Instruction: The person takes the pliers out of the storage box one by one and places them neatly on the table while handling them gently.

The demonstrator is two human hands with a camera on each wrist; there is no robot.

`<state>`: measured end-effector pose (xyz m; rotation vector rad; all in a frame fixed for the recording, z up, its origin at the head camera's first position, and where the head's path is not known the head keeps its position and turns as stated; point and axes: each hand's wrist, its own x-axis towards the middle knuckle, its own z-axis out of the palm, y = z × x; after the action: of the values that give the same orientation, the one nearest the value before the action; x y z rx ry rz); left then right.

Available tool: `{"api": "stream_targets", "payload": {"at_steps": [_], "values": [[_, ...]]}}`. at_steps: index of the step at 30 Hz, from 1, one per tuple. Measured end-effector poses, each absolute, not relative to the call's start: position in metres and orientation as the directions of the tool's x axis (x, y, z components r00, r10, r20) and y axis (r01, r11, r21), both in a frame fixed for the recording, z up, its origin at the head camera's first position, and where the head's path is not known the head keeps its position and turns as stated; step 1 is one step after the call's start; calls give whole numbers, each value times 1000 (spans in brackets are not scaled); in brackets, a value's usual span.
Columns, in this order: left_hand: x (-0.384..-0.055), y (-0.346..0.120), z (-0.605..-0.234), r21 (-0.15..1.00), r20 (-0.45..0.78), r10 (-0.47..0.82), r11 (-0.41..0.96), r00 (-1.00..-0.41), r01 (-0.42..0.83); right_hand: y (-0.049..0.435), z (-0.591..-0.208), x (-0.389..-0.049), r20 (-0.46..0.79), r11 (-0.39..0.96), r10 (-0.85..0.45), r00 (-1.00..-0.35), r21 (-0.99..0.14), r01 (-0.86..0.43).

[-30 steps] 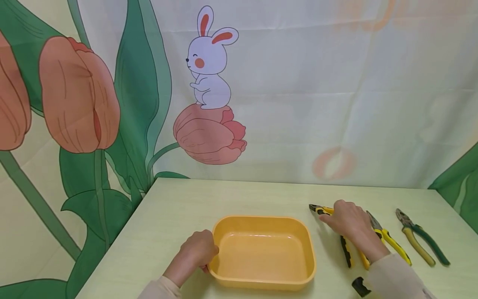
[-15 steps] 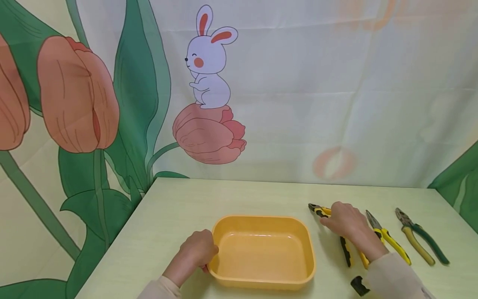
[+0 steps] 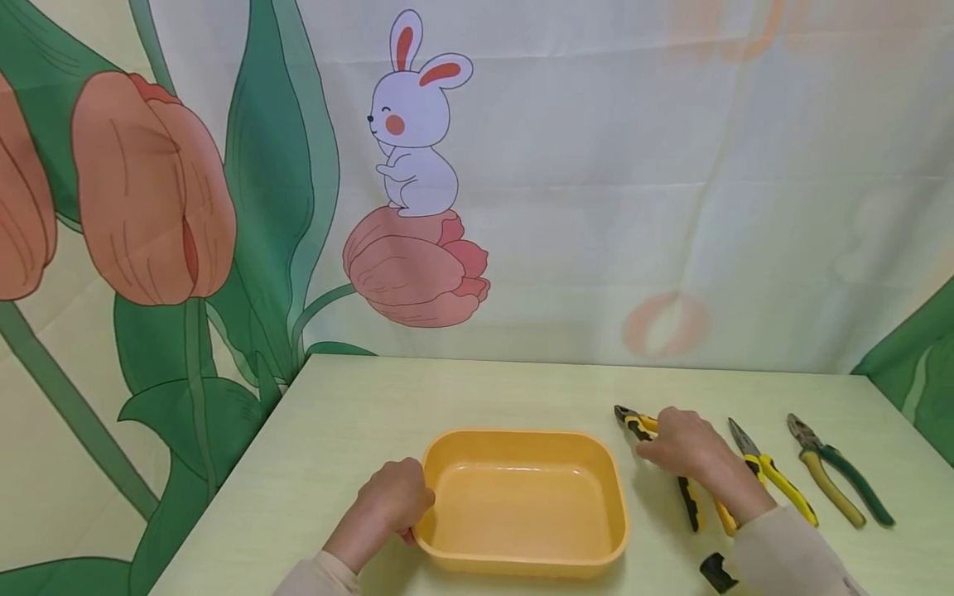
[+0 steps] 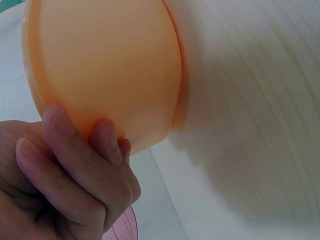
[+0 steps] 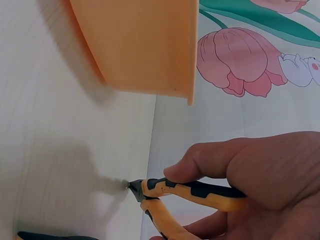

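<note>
In the head view, my left hand point(image 3: 395, 497) grips the left rim of a yellow-orange plastic basin point(image 3: 522, 517) that sits on the table. The left wrist view shows its curled fingers point(image 4: 85, 165) against the basin's outer wall point(image 4: 110, 65). To the basin's right, my right hand point(image 3: 686, 447) holds a small pair of yellow-and-black pliers point(image 3: 633, 420). Seen from the right wrist, the thumb presses one handle of these pliers point(image 5: 205, 197) and fingers lie at the other; the handles are spread. Their metal tip is close to the tabletop; whether it touches cannot be told.
Beneath the right forearm lie other black-and-yellow handles point(image 3: 689, 507), their head hidden by the hand. Farther right are yellow needle-nose pliers point(image 3: 775, 480) and green-handled pliers point(image 3: 842, 476). A black object point(image 3: 717, 571) shows beside the right sleeve. A printed curtain point(image 3: 566, 207) hangs behind the table.
My right hand has shifted slightly left and nearer, showing a little more of the needle-nose pliers beside it. My left hand and the basin stay in place.
</note>
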<state>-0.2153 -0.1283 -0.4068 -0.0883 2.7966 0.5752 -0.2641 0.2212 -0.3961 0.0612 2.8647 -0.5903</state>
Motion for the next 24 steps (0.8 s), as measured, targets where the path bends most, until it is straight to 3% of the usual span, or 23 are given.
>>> {"api": "stream_targets", "payload": {"at_steps": [14,24], "values": [[-217,-128,-408,374,-297,-13,918,-955,-130,217,-401,-258,-192,910,-74,-979,-414,12],[-216,-130,-409,388,-272,12,916,-962,-99,216,-407,-255,-190,914,-45,-981,-403,36]]}}
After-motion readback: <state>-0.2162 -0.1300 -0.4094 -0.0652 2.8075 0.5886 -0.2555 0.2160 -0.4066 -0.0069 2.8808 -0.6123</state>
